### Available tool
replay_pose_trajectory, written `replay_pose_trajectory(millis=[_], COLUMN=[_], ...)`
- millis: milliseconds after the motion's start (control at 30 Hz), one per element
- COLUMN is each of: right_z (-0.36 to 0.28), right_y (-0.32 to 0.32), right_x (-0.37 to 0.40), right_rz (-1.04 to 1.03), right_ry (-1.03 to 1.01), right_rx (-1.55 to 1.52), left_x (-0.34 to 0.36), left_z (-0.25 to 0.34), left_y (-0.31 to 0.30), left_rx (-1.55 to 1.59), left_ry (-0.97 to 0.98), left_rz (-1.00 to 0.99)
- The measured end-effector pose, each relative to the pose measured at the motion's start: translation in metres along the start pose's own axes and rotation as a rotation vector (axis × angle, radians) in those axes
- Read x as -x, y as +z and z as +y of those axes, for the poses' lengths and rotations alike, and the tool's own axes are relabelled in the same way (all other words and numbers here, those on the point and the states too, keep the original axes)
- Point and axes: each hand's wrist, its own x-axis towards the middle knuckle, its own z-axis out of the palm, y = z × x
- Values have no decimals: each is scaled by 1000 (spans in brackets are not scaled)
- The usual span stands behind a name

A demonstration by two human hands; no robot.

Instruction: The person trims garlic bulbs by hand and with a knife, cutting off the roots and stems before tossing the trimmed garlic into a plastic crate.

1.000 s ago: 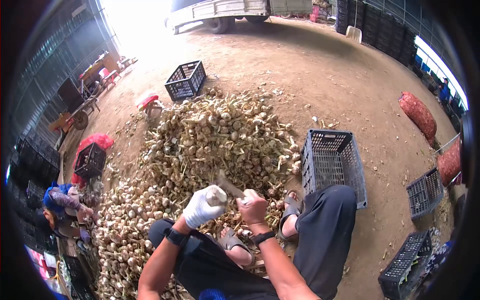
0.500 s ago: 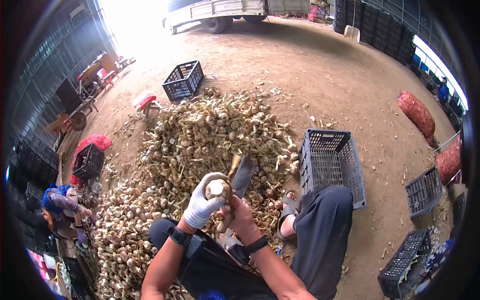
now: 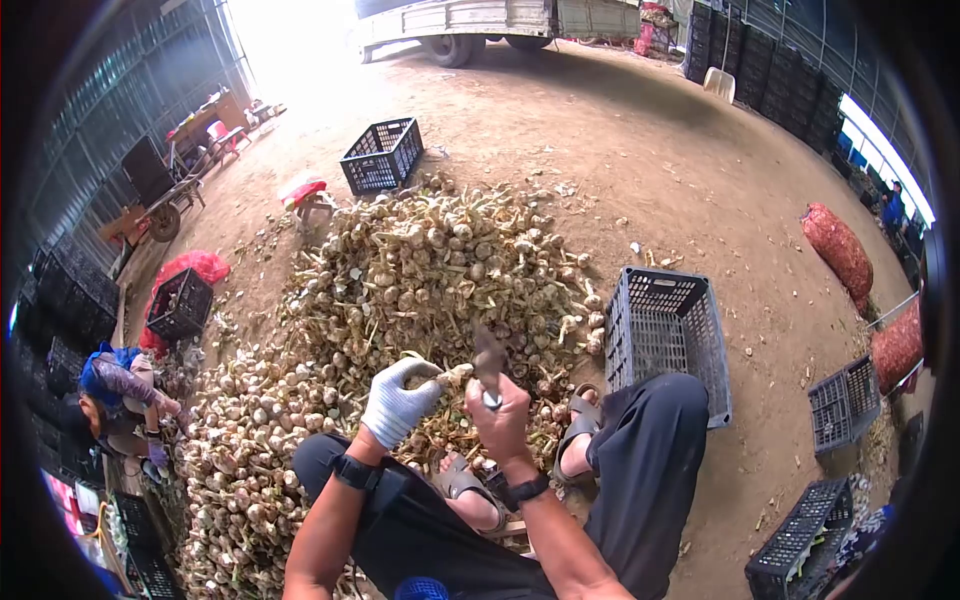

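Observation:
My left hand (image 3: 402, 402), in a white glove, pinches a garlic bulb (image 3: 456, 375) by its side, above the heap. Close to its right, my bare right hand (image 3: 500, 412) is wrapped round the handle of a knife (image 3: 489, 352), whose blurred blade points up and away. The large heap of garlic with stalks (image 3: 430, 255) lies in front of both hands. Trimmed-looking garlic bulbs (image 3: 250, 440) are piled to the left of my legs.
A dark plastic crate (image 3: 665, 345) stands by my right knee, another crate (image 3: 382, 157) beyond the heap. One person (image 3: 125, 395) bends at the far left. Red net sacks (image 3: 838, 250) and more crates are on the right. A truck (image 3: 470, 20) stands at the back.
My hands have moved slightly apart. The left hand now holds the garlic out to its right, and the knife has swung up between the hands. The whole view has shifted slightly.

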Motion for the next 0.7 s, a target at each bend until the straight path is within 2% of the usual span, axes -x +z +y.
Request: replay_pose_trajectory(millis=[33,67,100,200,267,333,367,400,467,500,600,633,667,700], right_z=[-4,-9,-12,-8,29,70,86,109,110,112,75,73,67,62], right_y=[1,2,3,6,7,10,7,7,10,12,12,14,16,16], right_x=[0,0,0,1,11,33,43,54,58,58,40,36,32,31], right_rz=[-2,2,6,27,22,-60,-74,-51,-10,-4,-3,1,6,13], right_ry=[0,-87,-172,-177,-164,185,339,330,437,421,397,320,247,223], right_rx=[2,84,166,195,247,186,251,246,95,47,-29,-46,-65,-107], left_x=[1,2,2,2,2,-2,-2,-2,6,9,13,14,18,20], left_z=[6,8,4,3,-2,-13,-12,-16,-17,-16,-22,-25,-35,-44], left_y=[-1,-2,-2,-5,-4,-6,-9,-11,-7,-11,-13,-15,-14,-13], left_rx=[137,275,228,254,231,340,382,363,348,379,480,524,309,277], left_ry=[-171,-343,-277,-346,-331,-426,-431,-454,-435,-505,-543,-518,-233,-82], left_rz=[-48,-97,-122,-180,-190,-157,-154,-171,-169,-244,-215,-268,-287,-297])
